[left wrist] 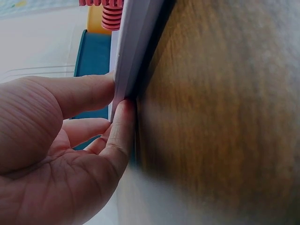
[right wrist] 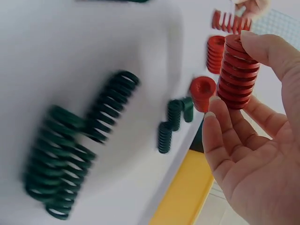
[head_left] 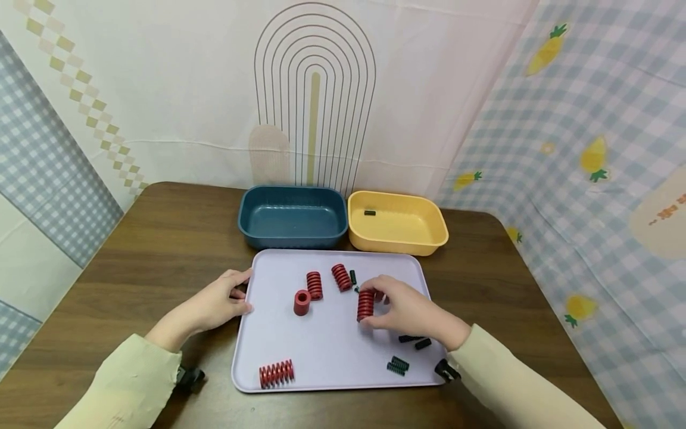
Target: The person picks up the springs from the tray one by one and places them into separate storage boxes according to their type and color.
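Note:
My right hand (head_left: 404,310) holds a thick red coil spring (right wrist: 238,72) between thumb and fingers, above the right half of a pale lilac tray (head_left: 321,351). At the tray's left edge, my left hand (head_left: 217,301) grips the rim with its fingertips; the left wrist view shows one digit low against the underside. Other red springs lie on the tray: one (head_left: 314,286) and another (head_left: 341,277) near the back, and one (head_left: 276,374) at the front left. A red spring (head_left: 302,302) stands on end. Small dark green springs (head_left: 398,366) lie at the right.
Behind the tray stand a dark blue bin (head_left: 292,243) and a yellow bin (head_left: 396,245), side by side. A small dark green spring (head_left: 370,213) lies in the yellow one. Everything rests on a brown wooden table (head_left: 161,250), with patterned cloth (head_left: 203,89) hanging behind.

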`<state>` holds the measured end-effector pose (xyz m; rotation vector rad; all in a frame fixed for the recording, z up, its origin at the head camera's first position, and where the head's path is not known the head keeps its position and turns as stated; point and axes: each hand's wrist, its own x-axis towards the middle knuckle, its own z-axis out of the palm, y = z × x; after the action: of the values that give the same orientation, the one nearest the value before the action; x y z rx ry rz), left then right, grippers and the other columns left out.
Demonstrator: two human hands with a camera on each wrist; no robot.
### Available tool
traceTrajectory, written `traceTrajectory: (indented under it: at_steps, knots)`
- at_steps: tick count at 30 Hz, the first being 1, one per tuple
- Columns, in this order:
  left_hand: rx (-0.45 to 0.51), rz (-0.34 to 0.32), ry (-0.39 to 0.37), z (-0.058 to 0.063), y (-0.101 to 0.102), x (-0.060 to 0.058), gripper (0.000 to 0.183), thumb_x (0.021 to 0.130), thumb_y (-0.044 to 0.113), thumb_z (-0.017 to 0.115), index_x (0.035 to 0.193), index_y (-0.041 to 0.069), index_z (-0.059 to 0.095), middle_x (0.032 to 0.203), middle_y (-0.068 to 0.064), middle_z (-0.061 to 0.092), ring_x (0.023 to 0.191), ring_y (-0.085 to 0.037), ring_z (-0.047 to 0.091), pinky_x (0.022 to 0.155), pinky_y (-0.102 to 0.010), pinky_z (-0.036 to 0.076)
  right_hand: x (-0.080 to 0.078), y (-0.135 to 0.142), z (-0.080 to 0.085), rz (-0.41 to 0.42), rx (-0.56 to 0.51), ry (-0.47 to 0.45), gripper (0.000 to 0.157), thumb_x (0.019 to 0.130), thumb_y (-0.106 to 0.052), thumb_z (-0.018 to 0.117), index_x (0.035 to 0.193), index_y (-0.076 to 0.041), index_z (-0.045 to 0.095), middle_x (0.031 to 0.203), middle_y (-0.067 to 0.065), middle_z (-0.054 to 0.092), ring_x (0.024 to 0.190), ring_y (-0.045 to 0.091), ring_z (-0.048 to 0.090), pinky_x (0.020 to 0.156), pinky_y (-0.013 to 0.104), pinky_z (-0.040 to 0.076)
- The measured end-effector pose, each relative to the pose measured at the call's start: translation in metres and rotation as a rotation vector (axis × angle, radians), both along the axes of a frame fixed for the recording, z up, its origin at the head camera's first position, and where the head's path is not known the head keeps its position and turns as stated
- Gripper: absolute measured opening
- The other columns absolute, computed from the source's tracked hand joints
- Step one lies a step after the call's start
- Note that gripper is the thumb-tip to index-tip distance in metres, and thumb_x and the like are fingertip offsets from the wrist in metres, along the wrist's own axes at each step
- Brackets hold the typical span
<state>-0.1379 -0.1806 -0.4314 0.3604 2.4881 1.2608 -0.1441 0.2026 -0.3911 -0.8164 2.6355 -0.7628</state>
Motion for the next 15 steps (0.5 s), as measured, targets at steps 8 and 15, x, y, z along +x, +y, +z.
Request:
traceTrajectory:
  at_steps: [8,15]
  knots:
    - [0.000,0.000,0.005,0.000,0.000,0.000,0.076,0.085,0.002,0.071,0.146,-0.011,0.028,0.130,-0.025,0.041,0.100,-0.026,0.055,0.078,-0.029,0.049,-0.025,-0.010,0.006,-0.082,-0.129,0.039,0.051,0.080,-0.038,0.079,0.121,-0.014,0.060,0.102,-0.006,0.059,0.099,0.025,0.057,0.084,0.042,0.049]
    - [0.001,0.007,-0.001,-0.002,0.000,0.000,0.076,0.086,0.002,0.071,0.147,-0.010,0.028,0.131,-0.024,0.040,0.102,-0.026,0.055,0.079,-0.029,0.049,-0.043,-0.027,0.006,-0.207,-0.223,0.070,0.051,0.081,-0.040,0.078,0.121,-0.015,0.060,0.108,-0.004,0.060,0.107,0.028,0.056,0.091,0.043,0.046]
